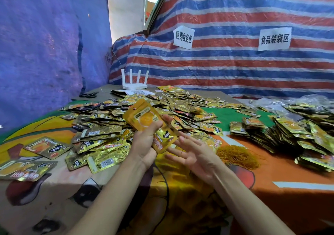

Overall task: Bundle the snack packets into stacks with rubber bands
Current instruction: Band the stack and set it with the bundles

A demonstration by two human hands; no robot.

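Head view: left hand (144, 142) grips a few snack packets (144, 121) above surface (289, 177). Right hand (193, 155) beside them, fingers spread. Rubber bands (237, 156) near right hand. Finished-looking stacks (298, 137) at right. Big loose pile (126, 115) left, so likely much still to do.

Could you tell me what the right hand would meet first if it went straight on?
The right hand would most likely meet the held packets in the left hand first; depth is unclear.
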